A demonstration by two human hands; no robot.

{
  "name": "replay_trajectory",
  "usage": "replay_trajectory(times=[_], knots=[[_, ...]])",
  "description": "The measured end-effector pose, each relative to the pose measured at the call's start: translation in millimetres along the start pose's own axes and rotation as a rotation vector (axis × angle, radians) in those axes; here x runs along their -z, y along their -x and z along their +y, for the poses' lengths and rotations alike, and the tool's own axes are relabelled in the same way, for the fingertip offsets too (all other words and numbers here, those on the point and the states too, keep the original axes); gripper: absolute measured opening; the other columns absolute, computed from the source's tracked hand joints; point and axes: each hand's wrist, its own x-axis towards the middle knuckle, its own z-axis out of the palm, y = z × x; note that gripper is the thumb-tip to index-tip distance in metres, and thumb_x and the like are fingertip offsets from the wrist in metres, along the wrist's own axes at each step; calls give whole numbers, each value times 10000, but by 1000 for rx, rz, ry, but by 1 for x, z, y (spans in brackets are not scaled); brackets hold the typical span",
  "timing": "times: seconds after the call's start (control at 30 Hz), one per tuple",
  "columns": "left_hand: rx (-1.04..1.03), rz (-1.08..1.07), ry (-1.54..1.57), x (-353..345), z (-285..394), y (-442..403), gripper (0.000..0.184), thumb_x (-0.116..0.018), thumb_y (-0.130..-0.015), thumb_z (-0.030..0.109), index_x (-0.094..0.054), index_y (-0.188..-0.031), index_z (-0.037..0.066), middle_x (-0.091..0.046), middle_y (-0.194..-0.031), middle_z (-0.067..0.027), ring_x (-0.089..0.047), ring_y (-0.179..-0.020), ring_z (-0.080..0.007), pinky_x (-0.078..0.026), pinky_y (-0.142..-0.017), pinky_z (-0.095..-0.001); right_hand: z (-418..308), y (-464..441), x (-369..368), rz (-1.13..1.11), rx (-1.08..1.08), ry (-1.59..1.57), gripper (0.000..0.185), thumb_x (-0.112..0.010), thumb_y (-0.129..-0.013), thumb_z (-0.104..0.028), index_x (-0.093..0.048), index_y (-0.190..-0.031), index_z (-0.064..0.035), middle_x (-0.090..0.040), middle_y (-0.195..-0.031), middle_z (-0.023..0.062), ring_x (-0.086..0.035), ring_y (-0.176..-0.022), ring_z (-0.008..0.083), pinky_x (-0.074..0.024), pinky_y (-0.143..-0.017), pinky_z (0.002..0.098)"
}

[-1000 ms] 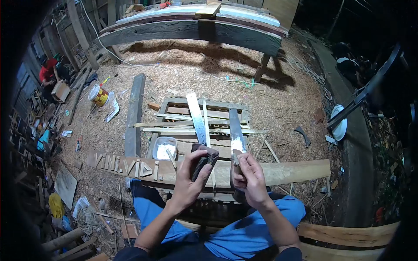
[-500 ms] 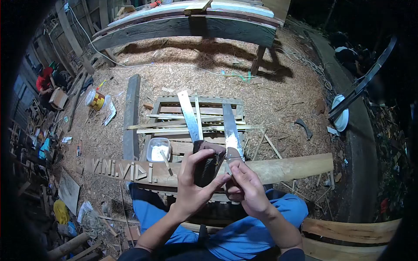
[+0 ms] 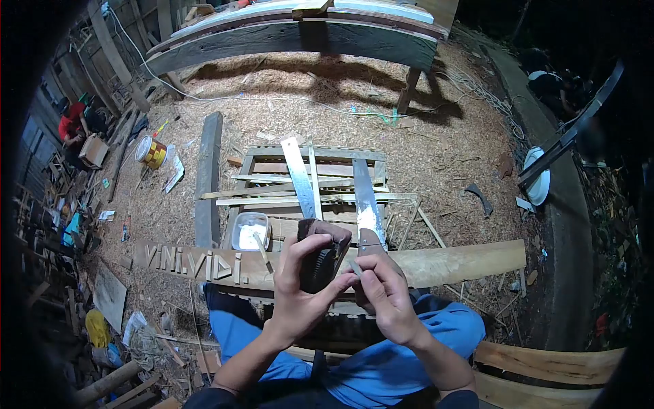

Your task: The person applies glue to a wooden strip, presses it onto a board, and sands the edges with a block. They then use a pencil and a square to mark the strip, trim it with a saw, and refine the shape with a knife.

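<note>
My left hand (image 3: 300, 300) is closed around a dark brown blocky object (image 3: 328, 230) with a ridged dark side; its exact kind is unclear. Thumb and fingers of my right hand (image 3: 387, 300) pinch a small thin piece (image 3: 356, 268), which also meets my left thumb. Just beyond my right hand lies a handsaw (image 3: 366, 204) with a white-smeared blade and dark handle. Another metal blade (image 3: 297, 170) points away beyond my left hand, its near end hidden. Under both hands a wooden plank (image 3: 456, 264) runs crosswise, bearing raised wooden letters (image 3: 197, 264) that read "VINI.VIDI."
A tub of white paste (image 3: 250, 232) with a stick stands behind the plank. Thin strips (image 3: 272, 194) lie across a slatted pallet (image 3: 371, 158). A heavy workbench (image 3: 272, 48) spans the back. A person in red (image 3: 71, 126) sits far left near a paint bucket (image 3: 151, 153).
The view has shifted slightly. My right fingertips have moved a little, and the small thin piece between the hands shows more plainly. My left hand keeps its hold on the dark brown object.
</note>
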Motion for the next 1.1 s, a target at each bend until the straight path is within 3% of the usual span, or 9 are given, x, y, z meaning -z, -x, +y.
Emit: replay_trajectory(times=[0.03, 0.17, 0.37, 0.43, 0.53, 0.67, 0.83, 0.93, 1.1], knots=[[12, 4, 7, 0, 0, 0, 620, -904, -788, 139, -573, -1307, 62, -588, -1173, -137, -632, -1064, -262, -535, -886, -352, -2, 1, 0, -25, 8, 33, 284, -459, -1127, -216, -556, -1275, 6, -586, -968, 15, -548, -924, 83, -465, -842, 238], [24, -1, 2, 0, -2, 3, 594, -894, -799, 130, -581, -1300, 65, -588, -1171, -141, -634, -1058, -272, -536, -882, -354, 4, 0, 1, -3, -56, 37, 316, -442, -1129, -238, -561, -1288, 8, -601, -983, 10, -550, -924, 71, -456, -829, 222], [56, -7, -48, 3, -1, 5, 470, -819, -880, 115, -595, -1293, 79, -592, -1137, -151, -641, -1024, -279, -538, -857, -362, 6, -4, 0, 37, -279, -20, 405, -373, -1135, -333, -582, -1309, -34, -583, -948, -13, -508, -835, 44, -435, -737, 230], [122, -15, -6, 5, -2, 7, 419, -785, -917, 138, -604, -1290, 83, -592, -1121, -154, -646, -1010, -283, -538, -859, -368, 9, -8, -4, 119, -356, -244, 392, -363, -1131, -338, -587, -1297, -62, -473, -831, -60, -409, -716, 27, -372, -625, 222], [113, -56, -79, 13, 0, 6, 382, -761, -940, 161, -628, -1290, 87, -597, -1136, -155, -654, -1032, -297, -540, -884, -385, 19, -12, 4, -33, -328, -366, 370, -361, -1125, -339, -575, -1290, -85, -383, -768, -88, -327, -649, 17, -297, -558, 208], [101, -68, -84, 15, 4, 0, 336, -739, -954, 159, -660, -1275, 102, -599, -1161, -161, -656, -1055, -317, -541, -904, -409, 25, -9, 2, -36, -354, -380, 354, -356, -1123, -336, -564, -1285, -100, -352, -743, -94, -278, -618, 15, -249, -532, 206], [70, -162, -155, 17, -3, 3, 292, -735, -949, 124, -692, -1237, 108, -594, -1184, -168, -654, -1060, -330, -539, -897, -415, 14, -5, -9, 72, -295, -162, 202, -404, -1100, -283, -482, -1153, -105, -405, -759, -46, -313, -608, 30, -273, -518, 199], [90, -160, -148, 19, -3, 4, 281, -743, -944, 123, -697, -1220, 93, -600, -1165, -160, -654, -1051, -314, -536, -878, -399, 23, -4, 2, 25, -237, -81, 216, -418, -1122, -301, -466, -1194, -102, -456, -829, -41, -387, -702, 42, -352, -615, 217], [133, -172, -54, 19, -1, 4, 259, -757, -937, 131, -704, -1182, 67, -611, -1129, -144, -653, -1035, -283, -531, -862, -373, 27, -4, 2, 38, -164, -35, 212, -455, -1126, -280, -467, -1186, -77, -484, -836, -16, -433, -719, 53, -396, -636, 235]])
